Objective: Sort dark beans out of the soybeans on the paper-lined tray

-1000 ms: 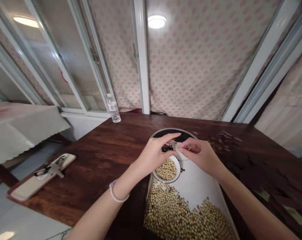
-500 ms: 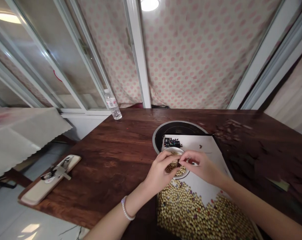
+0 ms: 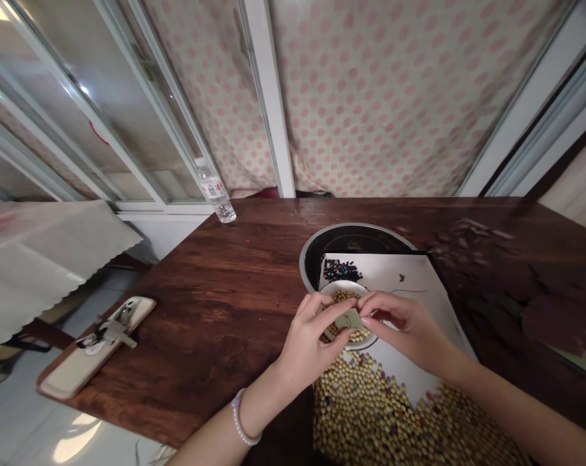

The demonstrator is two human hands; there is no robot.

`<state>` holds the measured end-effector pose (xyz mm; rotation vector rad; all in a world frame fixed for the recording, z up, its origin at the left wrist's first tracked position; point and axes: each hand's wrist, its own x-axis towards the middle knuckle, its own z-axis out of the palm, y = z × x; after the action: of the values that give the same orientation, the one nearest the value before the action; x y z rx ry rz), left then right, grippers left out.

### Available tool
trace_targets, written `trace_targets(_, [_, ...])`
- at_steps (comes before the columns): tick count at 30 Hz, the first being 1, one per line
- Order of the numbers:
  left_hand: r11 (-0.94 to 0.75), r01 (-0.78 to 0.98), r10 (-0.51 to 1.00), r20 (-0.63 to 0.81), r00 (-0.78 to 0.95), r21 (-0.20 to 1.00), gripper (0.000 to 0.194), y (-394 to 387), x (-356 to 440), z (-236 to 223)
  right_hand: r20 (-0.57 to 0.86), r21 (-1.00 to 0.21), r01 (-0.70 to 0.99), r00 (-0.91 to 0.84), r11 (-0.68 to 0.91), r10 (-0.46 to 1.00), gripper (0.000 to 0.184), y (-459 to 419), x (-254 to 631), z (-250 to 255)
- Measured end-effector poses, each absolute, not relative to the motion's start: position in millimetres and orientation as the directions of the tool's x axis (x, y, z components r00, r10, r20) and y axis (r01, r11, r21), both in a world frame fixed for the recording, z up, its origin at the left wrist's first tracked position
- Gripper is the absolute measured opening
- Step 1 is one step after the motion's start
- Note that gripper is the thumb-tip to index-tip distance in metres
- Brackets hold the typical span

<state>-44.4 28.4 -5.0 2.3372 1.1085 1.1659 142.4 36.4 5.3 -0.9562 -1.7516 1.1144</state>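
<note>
A small tan scrap (image 3: 351, 318) is pinched between the left hand (image 3: 312, 343) and right hand (image 3: 406, 333), both closed on it just above a white bowl (image 3: 346, 285) of soybeans. The bowl rests on a white sheet (image 3: 414, 310), with black beans (image 3: 340, 270) behind it and a soybean heap (image 3: 394, 421) running past the counter's (image 3: 215, 291) near edge. Beyond lies a round black pan (image 3: 353, 241); a plastic bottle (image 3: 215, 194) stands at the far edge.
</note>
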Motion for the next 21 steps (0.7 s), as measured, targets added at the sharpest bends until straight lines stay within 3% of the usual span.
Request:
trace_targets(5, [-0.636,0.557,0.764,0.538,0.356,0.533,0.044,30.8,-46.2,-8.6,0.166,-0.965,0.145,-0.307,0.219,0.937,0.006,37.8,145.0,5.1])
trace_targets(9, [-0.622,0.572,0.774,0.530,0.346,0.535,0.044,31.9,-46.2,-11.1,0.181,-0.967,0.118,-0.312,0.227,0.933,0.006,38.5,145.5,2.9])
trace_targets(16, [-0.667,0.549,0.737,0.551,0.391,0.503,0.041,28.3,-45.4,-10.4,0.189,-0.899,0.319,-0.338,0.301,0.922,0.007,36.1,142.9,2.7])
trace_targets(21, [-0.661,0.529,0.740,0.577,0.345,0.532,0.041,26.9,-44.4,-6.3,0.124,-0.963,0.199,-0.267,0.180,0.956,0.007,38.2,143.6,2.0])
